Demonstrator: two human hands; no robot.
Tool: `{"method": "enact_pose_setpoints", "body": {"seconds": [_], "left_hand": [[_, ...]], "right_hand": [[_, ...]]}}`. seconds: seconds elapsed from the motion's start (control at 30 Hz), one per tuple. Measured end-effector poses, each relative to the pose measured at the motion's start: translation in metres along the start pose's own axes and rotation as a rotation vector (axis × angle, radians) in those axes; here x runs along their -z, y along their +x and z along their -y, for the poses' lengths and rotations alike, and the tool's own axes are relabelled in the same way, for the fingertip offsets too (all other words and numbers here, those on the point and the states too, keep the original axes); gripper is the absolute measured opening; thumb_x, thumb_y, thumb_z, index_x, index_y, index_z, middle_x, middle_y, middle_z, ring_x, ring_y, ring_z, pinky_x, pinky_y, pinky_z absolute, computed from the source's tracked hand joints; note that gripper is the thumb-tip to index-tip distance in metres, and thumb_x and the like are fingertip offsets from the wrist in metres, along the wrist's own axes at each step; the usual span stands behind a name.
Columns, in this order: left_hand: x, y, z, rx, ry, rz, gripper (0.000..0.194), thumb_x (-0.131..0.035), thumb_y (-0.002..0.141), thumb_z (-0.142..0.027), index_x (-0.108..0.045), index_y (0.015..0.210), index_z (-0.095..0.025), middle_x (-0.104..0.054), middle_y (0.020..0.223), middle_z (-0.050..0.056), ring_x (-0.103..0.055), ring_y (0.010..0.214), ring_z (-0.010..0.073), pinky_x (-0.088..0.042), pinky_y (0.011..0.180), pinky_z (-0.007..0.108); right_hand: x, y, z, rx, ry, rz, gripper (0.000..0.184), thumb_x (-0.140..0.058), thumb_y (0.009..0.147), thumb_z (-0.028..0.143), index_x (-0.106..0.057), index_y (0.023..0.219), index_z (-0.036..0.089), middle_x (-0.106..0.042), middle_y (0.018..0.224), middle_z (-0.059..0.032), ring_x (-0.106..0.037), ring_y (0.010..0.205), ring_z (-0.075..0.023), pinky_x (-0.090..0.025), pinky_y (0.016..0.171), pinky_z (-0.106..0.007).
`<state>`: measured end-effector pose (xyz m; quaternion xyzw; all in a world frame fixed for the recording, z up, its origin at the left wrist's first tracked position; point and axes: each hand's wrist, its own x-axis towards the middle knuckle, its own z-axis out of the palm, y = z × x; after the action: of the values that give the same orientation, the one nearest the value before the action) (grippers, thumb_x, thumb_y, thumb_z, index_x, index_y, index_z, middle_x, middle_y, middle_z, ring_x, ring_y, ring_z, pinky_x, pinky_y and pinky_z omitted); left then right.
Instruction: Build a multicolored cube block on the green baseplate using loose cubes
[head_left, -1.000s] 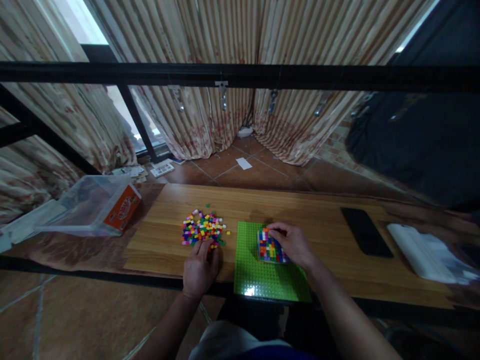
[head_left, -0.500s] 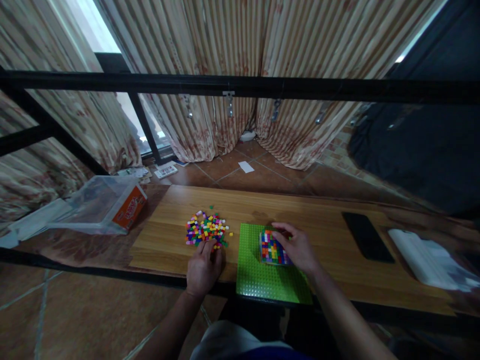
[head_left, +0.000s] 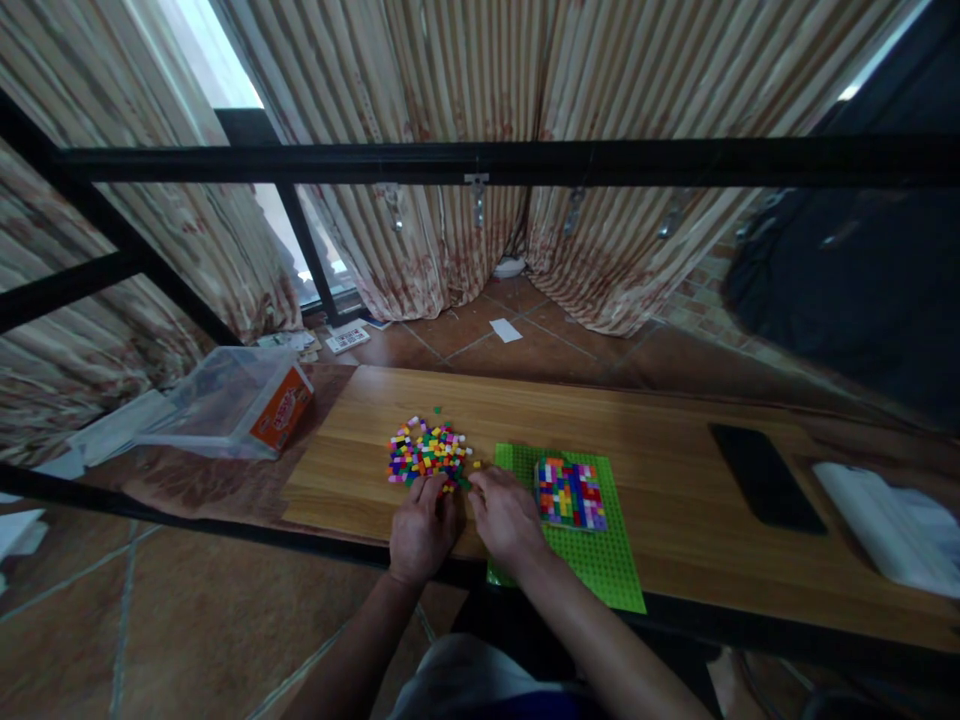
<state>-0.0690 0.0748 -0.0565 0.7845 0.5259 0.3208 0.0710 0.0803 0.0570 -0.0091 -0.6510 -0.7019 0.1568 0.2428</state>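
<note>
A loose pile of small coloured toy bricks (head_left: pixel 427 452) lies on the wooden board. At the pile's near edge is my left hand (head_left: pixel 421 525), its fingers curled down and pressed together; what they hold, if anything, is hidden. My right hand (head_left: pixel 504 512) reaches to the pile's right side, over the left part of the green baseplate (head_left: pixel 600 570). Its fingertips are pinched near a few bricks, and I cannot make out what is between them. On the baseplate sits a block of multicoloured bricks (head_left: pixel 571 494), touched by neither hand's fingertips.
A clear plastic box with an orange label (head_left: pixel 283 410) stands at the left. To the right lie a dark phone-like slab (head_left: pixel 766 478) and a white package (head_left: pixel 885 520). A black metal bar (head_left: pixel 525 162) crosses in front of the curtains.
My right hand has left the brick block and moved left to the pile's right edge. My left hand stays at the pile. The view has shifted slightly left.
</note>
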Motion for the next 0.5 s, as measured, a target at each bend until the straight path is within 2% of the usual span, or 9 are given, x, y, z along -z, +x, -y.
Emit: {"method": "enact_pose_setpoints", "body": {"seconds": [0.2,0.4,0.5], "left_hand": [[-0.004,-0.002,0.004,0.001,-0.008,0.005,0.021,-0.049,0.094,-0.024,-0.057,0.113,-0.021,-0.067,0.101,0.008,-0.067,0.092,0.0196,-0.056,0.078,0.030],[-0.004,-0.001,0.003,0.002,-0.012,-0.012,0.021,-0.051,0.092,-0.023,-0.058,0.112,-0.020,-0.068,0.101,0.008,-0.067,0.092,0.0196,-0.056,0.077,0.029],[-0.003,-0.001,0.003,0.001,-0.010,-0.013,0.022,-0.052,0.092,-0.022,-0.058,0.113,-0.020,-0.068,0.103,0.009,-0.067,0.092,0.0194,-0.056,0.077,0.028]], "right_hand": [[-0.019,0.008,0.000,-0.097,-0.060,-0.031,0.012,-0.055,0.085,0.013,-0.064,0.090,0.020,-0.068,0.096,-0.0114,-0.063,0.094,-0.0259,-0.048,0.085,-0.036],[-0.019,0.013,0.004,-0.116,-0.100,0.004,0.013,-0.052,0.087,0.015,-0.064,0.087,0.020,-0.068,0.098,-0.0111,-0.064,0.092,-0.0250,-0.049,0.082,-0.035],[-0.013,0.008,0.006,-0.101,-0.028,-0.015,0.017,-0.049,0.088,0.013,-0.064,0.087,0.020,-0.068,0.093,-0.0094,-0.065,0.089,-0.0233,-0.049,0.080,-0.033]]}}
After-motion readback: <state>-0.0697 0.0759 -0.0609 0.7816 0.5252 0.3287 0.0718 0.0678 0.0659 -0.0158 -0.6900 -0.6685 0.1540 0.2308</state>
